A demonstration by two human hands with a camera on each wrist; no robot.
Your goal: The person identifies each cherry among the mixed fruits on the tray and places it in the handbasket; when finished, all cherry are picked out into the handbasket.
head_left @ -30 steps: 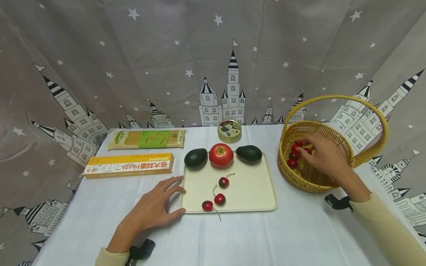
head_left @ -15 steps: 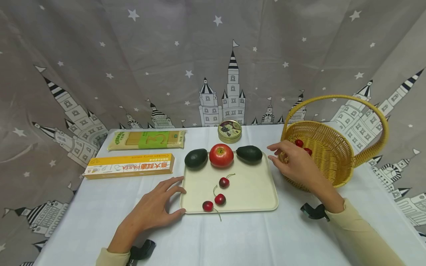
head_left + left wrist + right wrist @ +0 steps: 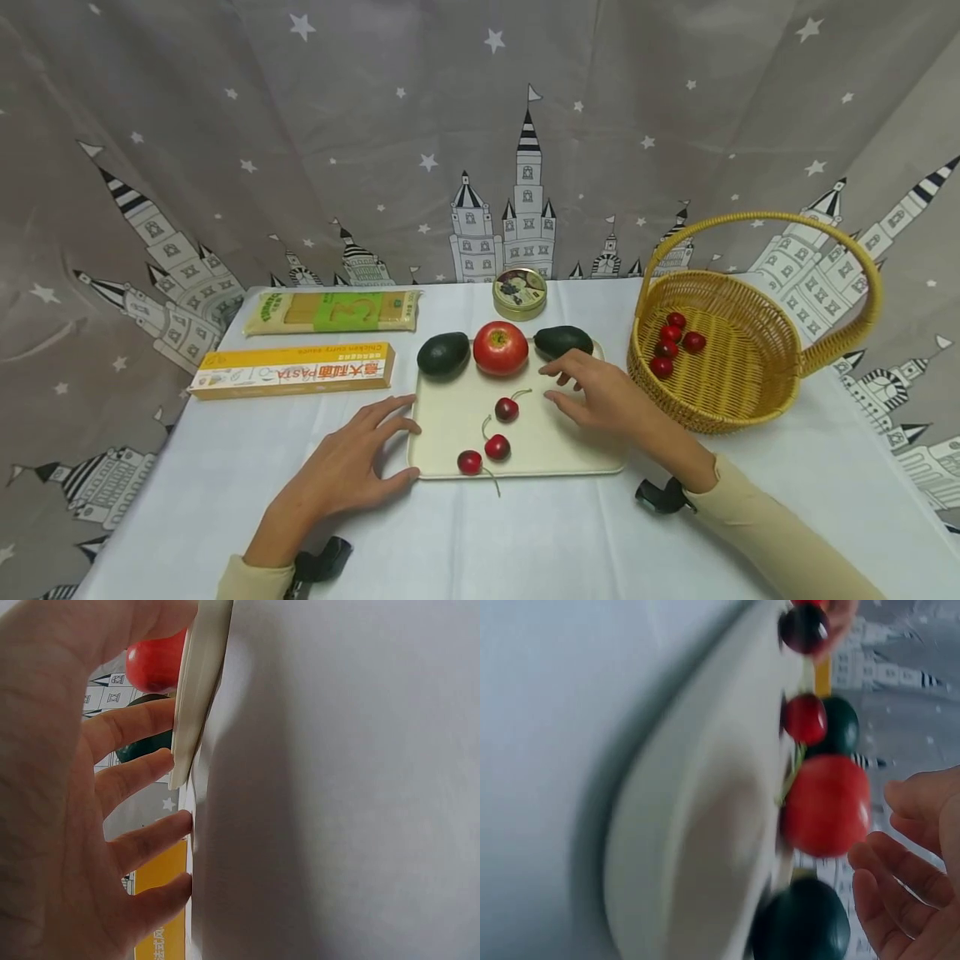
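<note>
My left hand (image 3: 348,462) rests at the left edge of a cream tray (image 3: 577,454), its spread fingertips touching the rim. Over the tray's right side hovers my right hand (image 3: 596,396), fingers loosely bent and nothing between them. Left of those fingertips lies a cherry (image 3: 507,409) with its stem. A second cherry (image 3: 497,447) sits closer to the front, and a third cherry (image 3: 470,462) is by the front rim, its stem hanging over. Along the back of the tray stand a red tomato-like fruit (image 3: 500,348), a left avocado (image 3: 443,356) and a right avocado (image 3: 562,342).
A wicker basket (image 3: 720,417) with a tall handle stands at right, holding several cherries (image 3: 667,347). Behind the tray is a round tin (image 3: 519,293). A yellow pasta box (image 3: 292,371) and a noodle packet (image 3: 333,312) lie at left.
My right hand has come out of the basket and moved left over the tray, holding nothing. The cherries in the basket are uncovered. My left hand has stayed at the tray's edge.
</note>
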